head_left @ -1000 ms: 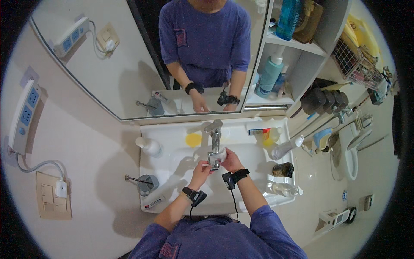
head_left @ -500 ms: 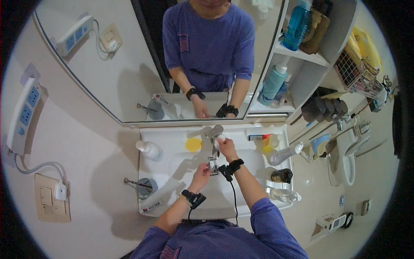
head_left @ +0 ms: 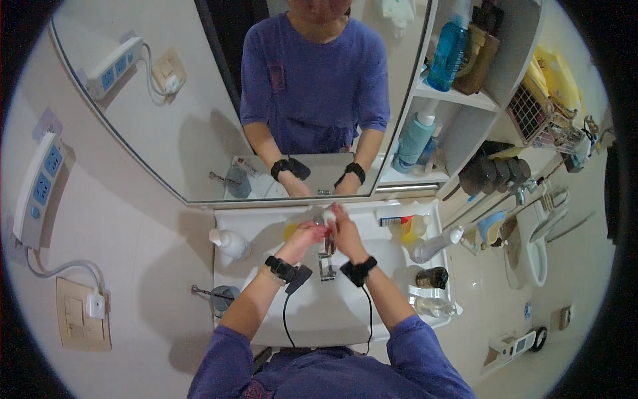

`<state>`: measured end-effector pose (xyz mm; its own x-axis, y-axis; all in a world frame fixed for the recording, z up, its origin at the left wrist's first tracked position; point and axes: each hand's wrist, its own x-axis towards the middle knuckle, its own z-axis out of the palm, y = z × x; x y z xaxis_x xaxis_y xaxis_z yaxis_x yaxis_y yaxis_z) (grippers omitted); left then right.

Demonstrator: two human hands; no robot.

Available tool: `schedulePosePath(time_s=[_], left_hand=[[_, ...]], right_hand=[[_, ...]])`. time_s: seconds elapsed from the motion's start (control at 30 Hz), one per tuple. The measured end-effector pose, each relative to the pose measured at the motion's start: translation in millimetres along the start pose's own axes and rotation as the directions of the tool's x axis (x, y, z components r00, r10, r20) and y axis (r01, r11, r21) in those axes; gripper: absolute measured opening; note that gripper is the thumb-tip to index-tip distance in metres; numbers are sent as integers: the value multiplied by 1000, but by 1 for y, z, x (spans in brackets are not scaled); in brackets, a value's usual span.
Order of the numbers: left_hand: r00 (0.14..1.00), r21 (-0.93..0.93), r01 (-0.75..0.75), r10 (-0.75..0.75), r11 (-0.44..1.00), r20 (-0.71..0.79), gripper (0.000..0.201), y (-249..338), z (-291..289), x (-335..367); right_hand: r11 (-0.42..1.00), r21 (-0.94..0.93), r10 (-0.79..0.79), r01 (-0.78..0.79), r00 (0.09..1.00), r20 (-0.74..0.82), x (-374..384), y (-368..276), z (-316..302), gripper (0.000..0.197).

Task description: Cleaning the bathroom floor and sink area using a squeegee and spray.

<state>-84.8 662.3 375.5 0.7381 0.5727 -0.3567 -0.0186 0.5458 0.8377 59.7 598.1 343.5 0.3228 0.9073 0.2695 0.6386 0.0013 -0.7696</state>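
Observation:
Both of my hands are at the base of a chrome faucet [head_left: 326, 268] on the white sink [head_left: 266, 327]. My right hand [head_left: 345, 234] is closed on a small white wad [head_left: 329, 217], which looks like cloth or sponge, against the faucet's upper part. My left hand [head_left: 304, 241] reaches in from the other side, its fingers closed at the faucet body; the fingertips are slightly blurred. A round yellow thing [head_left: 290, 231] lies on the rim, partly covered by my left hand. Black devices with cords are strapped to both wrists.
On the left rim stand a white pump bottle [head_left: 229, 244] and a grey cup [head_left: 224, 302]. Along the right rim are a comb [head_left: 392, 221], a yellow bottle [head_left: 413, 229], a clear bottle [head_left: 435, 246], a dark jar [head_left: 432, 276] and another bottle [head_left: 435, 306]. A mirror [head_left: 199, 133] rises behind.
My left hand has moved up from the spout end to the faucet's base, beside my right hand. The right hand with the white wad has shifted slightly. The head view has tilted a little.

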Motion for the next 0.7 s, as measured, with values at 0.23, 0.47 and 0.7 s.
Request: schedulePosePath(time_s=[0.23,0.47,0.7], left_hand=[[996,327,6,22,945,-83,20,6,7,2],[996,392,-65,81,918,-24,27,2,0,3],[996,422,-39,67,906,-51,22,6,15,1]], right_hand=[[984,69,148,-166,966,213,25,-1,-42,33],[959,154,-268,239,941,208,5,-23,-24,43],[960,250,-176,128,968,179,15,-5,-17,34]])
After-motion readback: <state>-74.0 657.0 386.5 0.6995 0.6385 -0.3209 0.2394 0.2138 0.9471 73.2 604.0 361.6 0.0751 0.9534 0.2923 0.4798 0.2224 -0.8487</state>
